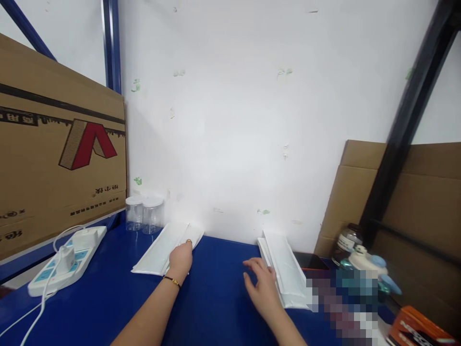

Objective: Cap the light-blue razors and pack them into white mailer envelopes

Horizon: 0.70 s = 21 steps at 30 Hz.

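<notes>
My left hand (181, 257) is closed at the right edge of a pile of flat white packets (161, 246) on the left of the blue table. A ring shows on one finger, and the fingertips are partly hidden. My right hand (262, 283) is open, its fingers spread and curved, beside the left edge of a second pile of long flat white packets (284, 266). Some of its fingers lie against or just in front of that pile; I cannot tell which. No object shows between the thumb and fingers of my right hand.
A white power strip (86, 254) with plugs and cords lies at left, before a large cardboard box (54, 158). Two clear lidded jars (152, 217) stand by the wall. At right are a brown bottle (346, 242), a dark flat object (310, 261) and an orange box (419, 327).
</notes>
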Each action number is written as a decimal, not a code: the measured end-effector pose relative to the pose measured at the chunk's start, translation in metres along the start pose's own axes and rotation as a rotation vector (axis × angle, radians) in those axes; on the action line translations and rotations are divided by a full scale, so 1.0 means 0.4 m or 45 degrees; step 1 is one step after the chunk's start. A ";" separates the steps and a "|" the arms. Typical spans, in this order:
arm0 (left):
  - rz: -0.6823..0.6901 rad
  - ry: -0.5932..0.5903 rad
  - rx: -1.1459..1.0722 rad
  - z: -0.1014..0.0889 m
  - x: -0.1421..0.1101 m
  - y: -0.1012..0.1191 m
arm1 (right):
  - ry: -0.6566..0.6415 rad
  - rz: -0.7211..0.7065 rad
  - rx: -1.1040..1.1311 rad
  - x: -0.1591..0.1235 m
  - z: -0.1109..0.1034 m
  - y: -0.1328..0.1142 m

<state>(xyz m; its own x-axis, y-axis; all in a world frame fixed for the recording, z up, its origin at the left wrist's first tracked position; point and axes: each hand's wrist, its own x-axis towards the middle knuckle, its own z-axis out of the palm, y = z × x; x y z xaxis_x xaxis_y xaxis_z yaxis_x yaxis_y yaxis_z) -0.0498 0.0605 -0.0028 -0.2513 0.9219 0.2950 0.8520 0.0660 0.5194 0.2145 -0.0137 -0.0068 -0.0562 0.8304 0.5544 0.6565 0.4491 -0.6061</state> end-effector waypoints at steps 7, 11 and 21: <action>0.039 -0.349 -0.696 -0.030 -0.038 0.051 | 0.086 0.238 0.482 0.006 0.006 0.024; -0.009 -1.140 -1.259 -0.048 -0.083 0.093 | 0.246 0.430 0.728 0.020 -0.010 0.035; -0.279 -1.173 -1.935 -0.074 -0.088 0.081 | 0.404 0.593 0.750 0.029 -0.017 0.022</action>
<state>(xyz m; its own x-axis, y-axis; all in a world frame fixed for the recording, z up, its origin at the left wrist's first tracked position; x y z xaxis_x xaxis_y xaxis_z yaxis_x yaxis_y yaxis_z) -0.0271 0.0190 0.0276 0.4742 0.8752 -0.0952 -0.4201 0.3200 0.8492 0.2248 -0.0024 -0.0022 0.3990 0.8814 0.2528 0.0515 0.2537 -0.9659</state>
